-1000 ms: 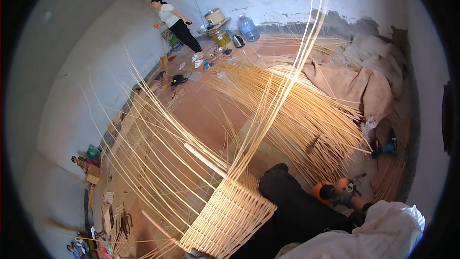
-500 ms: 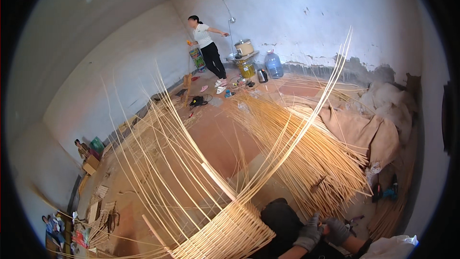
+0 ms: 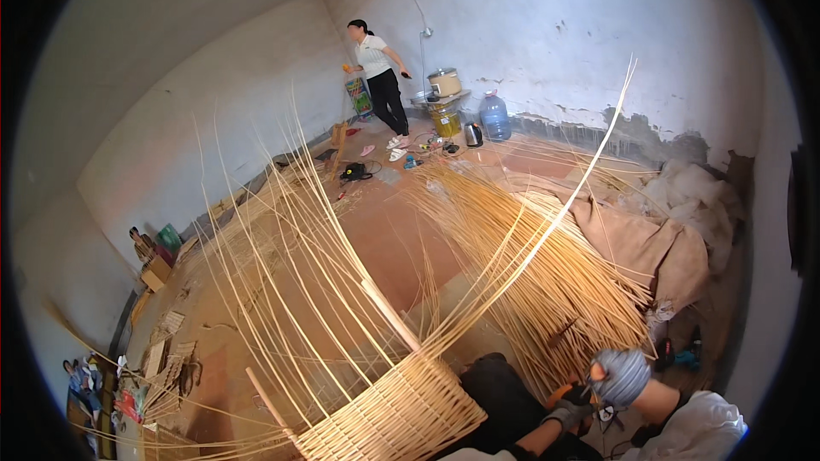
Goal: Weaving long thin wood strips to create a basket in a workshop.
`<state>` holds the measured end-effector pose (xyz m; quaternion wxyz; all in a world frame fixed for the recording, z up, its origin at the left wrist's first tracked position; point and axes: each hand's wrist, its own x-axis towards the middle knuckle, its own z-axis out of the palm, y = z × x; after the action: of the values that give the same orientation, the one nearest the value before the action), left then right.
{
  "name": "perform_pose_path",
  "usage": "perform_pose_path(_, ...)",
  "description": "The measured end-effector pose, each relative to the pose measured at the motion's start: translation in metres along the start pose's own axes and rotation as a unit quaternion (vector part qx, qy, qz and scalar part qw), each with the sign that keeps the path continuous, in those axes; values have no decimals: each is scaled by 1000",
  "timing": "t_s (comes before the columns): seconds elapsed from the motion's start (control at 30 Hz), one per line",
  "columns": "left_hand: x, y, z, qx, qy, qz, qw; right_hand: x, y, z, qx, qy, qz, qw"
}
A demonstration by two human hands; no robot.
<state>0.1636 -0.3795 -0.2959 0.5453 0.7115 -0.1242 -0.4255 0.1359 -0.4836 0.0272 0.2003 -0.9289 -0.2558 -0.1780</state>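
A pale woven basket (image 3: 389, 405) lies on its side at the lower centre, its long unwoven stakes fanning upward. A thick peeled stick (image 3: 389, 312) rises from its rim. Just right of the basket and my dark-clad leg, my left hand (image 3: 565, 414), in a grey glove, is closed on an orange-and-black tool (image 3: 559, 394), partly hidden by the fingers. My gloved right hand (image 3: 622, 376) is curled up just above and right of it, near the cut ends of a large pile of rods (image 3: 547, 290); what it holds, if anything, is hidden.
A person (image 3: 380, 68) stands by the far wall near a cooker (image 3: 444, 84), blue water jug (image 3: 495, 119), kettle (image 3: 473, 137) and slippers. Brown cloth (image 3: 658, 239) lies right of the rods. Scraps, cardboard boxes (image 3: 155, 273) and woven pieces line the left wall; power tools lie at the right.
My view has tilted up and shifted. My hands came together beside my leg; since then the right has risen and curled. The far person's outstretched arm has lowered.
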Motion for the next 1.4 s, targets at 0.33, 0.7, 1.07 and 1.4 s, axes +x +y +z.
perform_pose_path(0.33,-130,184,29,-97,173,-14,980,50,-24,-67,-92,47,34,994)
perform_pose_path(0.7,-54,79,21,161,185,132,960,81,1,-43,-198,-243,176,933)
perform_pose_path(1.07,-82,105,14,127,257,153,946,51,38,33,-165,-272,38,947)
perform_pose_path(1.4,-80,98,25,261,222,158,926,43,21,6,-110,-316,156,930)
